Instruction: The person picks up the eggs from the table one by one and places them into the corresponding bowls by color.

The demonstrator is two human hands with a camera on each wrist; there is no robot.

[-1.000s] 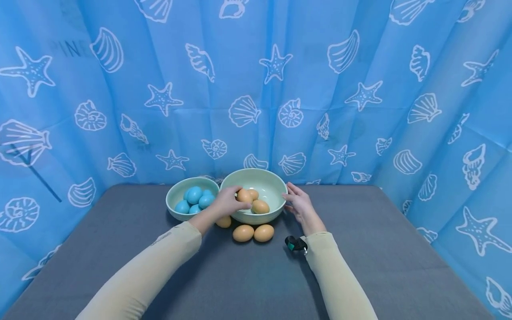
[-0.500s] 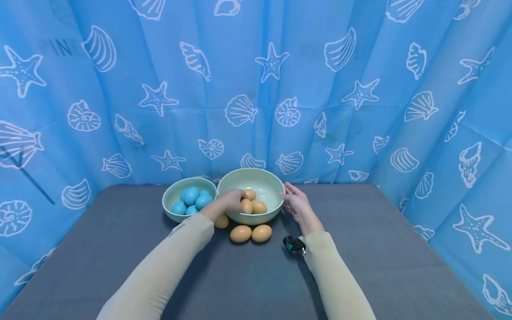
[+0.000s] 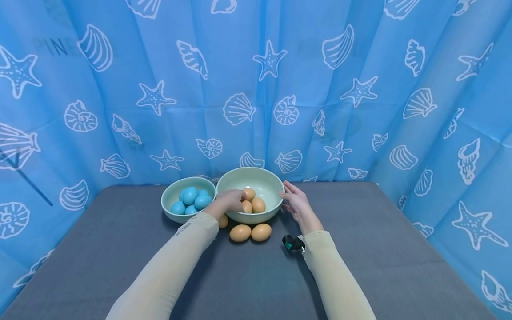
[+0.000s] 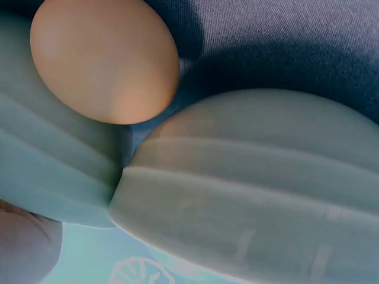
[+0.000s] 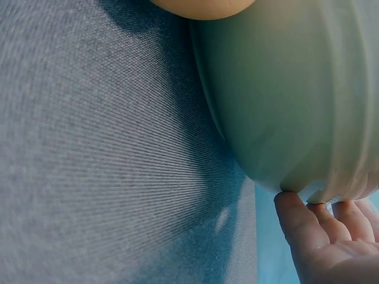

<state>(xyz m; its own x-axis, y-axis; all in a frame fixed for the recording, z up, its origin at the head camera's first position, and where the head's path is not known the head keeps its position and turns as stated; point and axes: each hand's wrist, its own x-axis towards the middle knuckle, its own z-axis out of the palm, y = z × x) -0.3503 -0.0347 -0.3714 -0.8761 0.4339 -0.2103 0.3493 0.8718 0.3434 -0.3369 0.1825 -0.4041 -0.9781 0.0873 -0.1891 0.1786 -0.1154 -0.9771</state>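
My left hand [image 3: 231, 200] reaches over the near left rim of the large pale-green bowl [image 3: 273, 186]. Its fingers curl at a brown egg [image 3: 246, 207] on the bowl's floor, partly hiding it. Two more brown eggs, one behind [image 3: 250, 194] and one to the right [image 3: 258, 205], lie against it. In the left wrist view, only a bit of that hand [image 4: 26, 245] shows past the bowl. My right hand [image 3: 298, 206] rests its fairly straight fingertips against the bowl's right side; the right wrist view shows these fingers [image 5: 299, 222] on the outer wall.
A smaller green bowl [image 3: 170, 212] with several blue eggs [image 3: 190, 195] stands at the left, against the large one. Two brown eggs [image 3: 240, 233] [image 3: 261, 232] lie in front, and another egg [image 4: 106, 59] sits by the gap between the bowls. A shell-print curtain [image 3: 256, 89] hangs behind the table.
My left hand has moved slightly right and lowered a brown egg onto the large bowl's floor, beside the other two. The right hand stays at the bowl's side. The head view has shifted slightly.
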